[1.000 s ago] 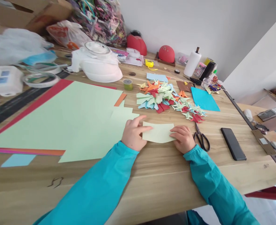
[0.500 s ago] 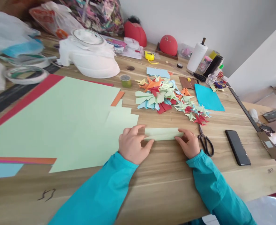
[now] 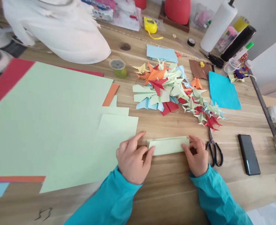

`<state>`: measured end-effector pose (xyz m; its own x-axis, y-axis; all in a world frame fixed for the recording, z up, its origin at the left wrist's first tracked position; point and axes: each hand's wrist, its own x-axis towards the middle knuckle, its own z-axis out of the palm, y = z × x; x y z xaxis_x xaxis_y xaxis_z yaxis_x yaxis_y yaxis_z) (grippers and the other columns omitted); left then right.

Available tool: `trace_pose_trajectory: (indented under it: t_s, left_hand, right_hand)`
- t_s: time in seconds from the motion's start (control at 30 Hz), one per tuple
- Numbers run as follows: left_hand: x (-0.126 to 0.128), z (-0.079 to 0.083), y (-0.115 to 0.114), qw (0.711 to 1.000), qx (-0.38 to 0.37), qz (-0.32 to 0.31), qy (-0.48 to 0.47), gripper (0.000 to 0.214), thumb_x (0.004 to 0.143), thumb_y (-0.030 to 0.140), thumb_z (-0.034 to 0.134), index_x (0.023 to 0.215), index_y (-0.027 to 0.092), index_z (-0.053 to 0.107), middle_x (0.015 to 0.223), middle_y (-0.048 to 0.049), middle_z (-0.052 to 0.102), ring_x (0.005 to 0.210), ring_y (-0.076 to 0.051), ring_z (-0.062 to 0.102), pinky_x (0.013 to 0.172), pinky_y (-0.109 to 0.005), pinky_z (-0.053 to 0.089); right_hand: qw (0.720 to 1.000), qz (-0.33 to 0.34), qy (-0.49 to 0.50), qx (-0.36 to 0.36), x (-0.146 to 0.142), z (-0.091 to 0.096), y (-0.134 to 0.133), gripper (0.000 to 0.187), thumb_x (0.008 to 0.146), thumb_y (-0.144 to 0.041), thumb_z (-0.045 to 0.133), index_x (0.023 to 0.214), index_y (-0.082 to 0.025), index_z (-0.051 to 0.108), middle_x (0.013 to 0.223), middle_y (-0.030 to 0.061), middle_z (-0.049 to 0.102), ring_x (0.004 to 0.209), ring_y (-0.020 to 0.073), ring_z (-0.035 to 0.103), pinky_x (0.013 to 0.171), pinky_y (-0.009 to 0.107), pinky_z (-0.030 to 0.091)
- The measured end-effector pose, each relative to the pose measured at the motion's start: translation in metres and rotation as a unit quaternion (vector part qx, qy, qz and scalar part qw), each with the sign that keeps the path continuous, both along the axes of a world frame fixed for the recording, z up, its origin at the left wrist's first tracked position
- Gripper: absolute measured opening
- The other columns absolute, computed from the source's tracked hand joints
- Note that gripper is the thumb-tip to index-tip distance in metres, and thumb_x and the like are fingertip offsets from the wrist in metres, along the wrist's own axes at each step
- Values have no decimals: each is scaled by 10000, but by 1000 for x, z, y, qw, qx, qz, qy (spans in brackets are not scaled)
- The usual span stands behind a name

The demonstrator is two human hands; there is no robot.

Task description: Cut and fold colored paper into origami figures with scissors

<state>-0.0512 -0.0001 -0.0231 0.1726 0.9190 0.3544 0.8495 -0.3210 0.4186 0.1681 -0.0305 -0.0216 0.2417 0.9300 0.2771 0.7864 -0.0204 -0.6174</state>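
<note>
A pale green piece of paper (image 3: pixel 168 147), folded into a narrow strip, lies between my two hands on the wooden table. My left hand (image 3: pixel 134 157) pinches its left end between thumb and fingers, with the index finger stretched out. The right end is gripped by my right hand (image 3: pixel 197 154), thumb in front and fingers behind. Beyond the strip rises a pile of folded paper shapes (image 3: pixel 161 84) in green, orange, red and blue. Scissors (image 3: pixel 214 150) with black handles rest just right of my right hand.
Large green sheets (image 3: pixel 58 125) cover the table's left side, over red and orange ones. A phone (image 3: pixel 249 154) lies at the right, below a turquoise sheet (image 3: pixel 224 90). Farther back are a thread spool (image 3: pixel 118 68), a yellow tape measure (image 3: pixel 150 25) and a white wrapped bundle (image 3: pixel 58 31).
The view has tilted down and come closer. The strip's front layer now stands folded up against the back layer, with both hands still at its ends.
</note>
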Motion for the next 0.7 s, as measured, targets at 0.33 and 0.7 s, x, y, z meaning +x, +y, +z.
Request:
trace_pose_trajectory:
  t_s: [0.33, 0.7]
  left_hand:
    - [25, 21, -34, 986, 123, -115, -3, 288, 773, 162, 594, 1059, 151, 628, 1087, -130, 677, 940, -236, 613, 846, -361, 443]
    - [41, -4, -55, 984, -56, -146, 85, 630, 803, 491, 510, 1349, 179, 468, 1470, -117, 366, 1384, -390, 207, 1090, -550, 210]
  right_hand:
    - [1000, 4, -11, -28, -2, 6, 1, 295, 813, -315, 629, 1083, -212, 569, 678, 0, 653, 772, 217, 631, 874, 455, 447]
    - [999, 13, -16, -34, -1, 9, 2, 290, 829, -325, 612, 1098, -224, 570, 660, -6, 635, 744, 210, 616, 871, 449, 445]
